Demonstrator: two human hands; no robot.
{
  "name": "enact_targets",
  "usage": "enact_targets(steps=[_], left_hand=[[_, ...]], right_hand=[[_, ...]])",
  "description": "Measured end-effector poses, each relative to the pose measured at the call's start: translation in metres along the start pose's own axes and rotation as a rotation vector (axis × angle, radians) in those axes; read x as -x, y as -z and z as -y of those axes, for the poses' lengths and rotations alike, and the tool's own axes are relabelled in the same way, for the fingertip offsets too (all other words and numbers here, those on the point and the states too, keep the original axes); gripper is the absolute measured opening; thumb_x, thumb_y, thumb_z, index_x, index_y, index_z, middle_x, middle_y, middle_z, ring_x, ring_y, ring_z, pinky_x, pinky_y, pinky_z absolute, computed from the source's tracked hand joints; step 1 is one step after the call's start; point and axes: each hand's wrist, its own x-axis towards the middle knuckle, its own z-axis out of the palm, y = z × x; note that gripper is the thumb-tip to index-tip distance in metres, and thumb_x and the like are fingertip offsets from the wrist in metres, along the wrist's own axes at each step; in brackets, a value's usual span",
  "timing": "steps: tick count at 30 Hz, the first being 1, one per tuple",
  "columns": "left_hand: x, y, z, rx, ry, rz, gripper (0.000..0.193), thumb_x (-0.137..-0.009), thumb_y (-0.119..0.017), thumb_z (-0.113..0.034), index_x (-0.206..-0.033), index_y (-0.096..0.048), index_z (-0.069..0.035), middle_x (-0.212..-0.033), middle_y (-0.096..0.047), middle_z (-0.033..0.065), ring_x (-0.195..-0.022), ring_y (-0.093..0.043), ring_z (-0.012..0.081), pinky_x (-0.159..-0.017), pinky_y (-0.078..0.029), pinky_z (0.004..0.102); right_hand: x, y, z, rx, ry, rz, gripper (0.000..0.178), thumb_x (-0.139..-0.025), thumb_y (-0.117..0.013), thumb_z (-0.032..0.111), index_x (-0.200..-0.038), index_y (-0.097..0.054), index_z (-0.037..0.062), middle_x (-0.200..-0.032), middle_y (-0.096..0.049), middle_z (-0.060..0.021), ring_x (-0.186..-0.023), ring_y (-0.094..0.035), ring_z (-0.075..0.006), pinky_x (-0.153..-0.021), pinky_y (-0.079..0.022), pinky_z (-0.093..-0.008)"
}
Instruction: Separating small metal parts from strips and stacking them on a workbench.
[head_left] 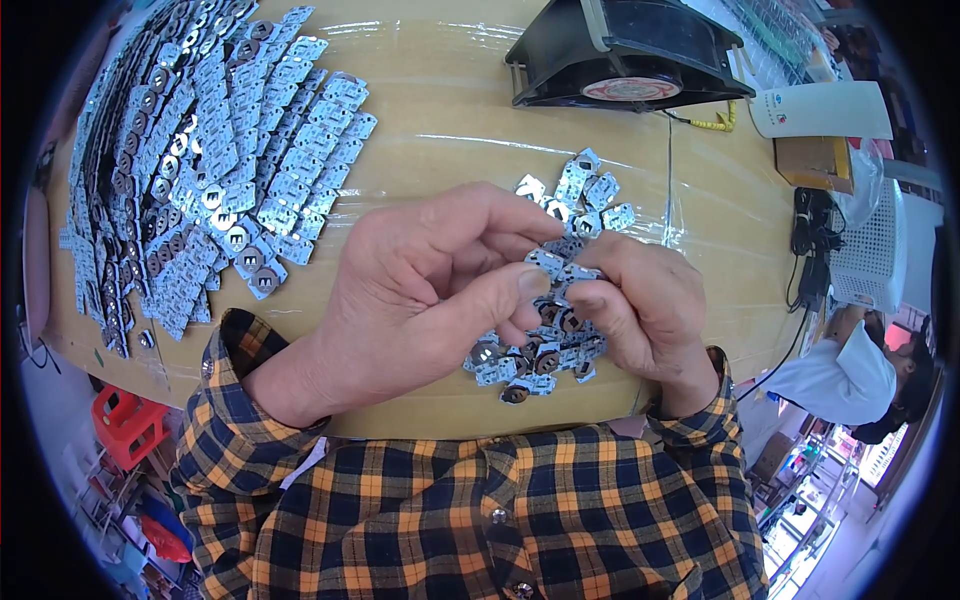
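Small light-blue circuit boards (545, 262) are pinched between my hands, over the middle of the table. My left hand (425, 285) is closed, its thumb pressing on a board's left side while its other fingers curl behind. From the right, my right hand (645, 300) grips a board between thumb and bent forefinger. Whether the two held boards are joined I cannot tell. Below and behind the hands lies a loose pile of similar boards (545, 362), some bearing round dark metal parts. More loose boards (600, 192) lie just beyond my fingers, partly hidden by them.
Long overlapping rows of boards (310, 140) cover the table's left side. A black fan (630, 60) stands at the far edge. To the right are a white cylinder (825, 110), a cardboard box (812, 165), black cables (812, 235) and a white basket (868, 260). Another person (835, 380) is further right.
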Motion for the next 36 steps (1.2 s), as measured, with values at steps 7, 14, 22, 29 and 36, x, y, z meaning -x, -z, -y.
enact_targets(steps=[7,14,22,29,36], left_hand=[[-0.003,0.002,-0.006,0.26,0.161,0.011,0.018,-0.092,-0.06,-0.004,-0.107,-0.057,0.006,-0.08,-0.067,0.0114,-0.067,-0.068,0.0149,-0.06,-0.057,0.0244],[-0.007,0.004,-0.007,0.407,0.23,0.033,0.019,-0.091,-0.06,-0.004,-0.108,-0.057,0.005,-0.082,-0.067,0.0136,-0.067,-0.068,0.0163,-0.06,-0.057,0.0252],[-0.012,0.006,-0.006,-0.537,-0.502,-0.072,0.023,-0.076,-0.068,0.01,-0.097,-0.064,0.002,-0.083,-0.066,0.0122,-0.072,-0.065,0.0172,-0.06,-0.048,0.0256],[-0.011,0.005,0.0,-0.58,-0.548,-0.142,0.027,-0.072,-0.071,0.01,-0.096,-0.065,0.0,-0.083,-0.066,0.0123,-0.071,-0.063,0.0208,-0.061,-0.047,0.0271],[-0.012,0.004,-0.004,-0.614,-0.544,-0.142,0.027,-0.072,-0.071,0.01,-0.096,-0.065,0.0,-0.084,-0.066,0.0125,-0.073,-0.064,0.0213,-0.062,-0.048,0.0277]], right_hand=[[0.006,-0.003,0.001,-1.12,-0.693,0.097,0.034,-0.1,-0.048,0.025,-0.08,-0.052,-0.0015,-0.053,-0.045,-0.0025,-0.039,-0.039,-0.0074,-0.035,-0.03,-0.0224],[0.004,-0.002,0.004,-1.077,-0.666,0.0,0.034,-0.101,-0.047,0.025,-0.082,-0.053,-0.0027,-0.052,-0.043,-0.0013,-0.039,-0.036,-0.0058,-0.034,-0.03,-0.0216],[-0.001,0.004,0.002,-0.651,-0.575,0.049,0.03,-0.098,-0.052,0.023,-0.085,-0.056,-0.0038,-0.059,-0.05,-0.001,-0.043,-0.04,-0.0024,-0.04,-0.031,-0.0198],[-0.002,0.002,0.0,-0.593,-0.549,0.063,0.029,-0.097,-0.054,0.022,-0.085,-0.057,-0.0046,-0.064,-0.051,-0.0002,-0.045,-0.042,-0.0023,-0.042,-0.032,-0.0188],[-0.006,0.003,-0.001,-0.479,-0.439,0.058,0.03,-0.098,-0.053,0.02,-0.08,-0.055,-0.0033,-0.059,-0.049,-0.0006,-0.043,-0.042,-0.0036,-0.04,-0.031,-0.0203]])
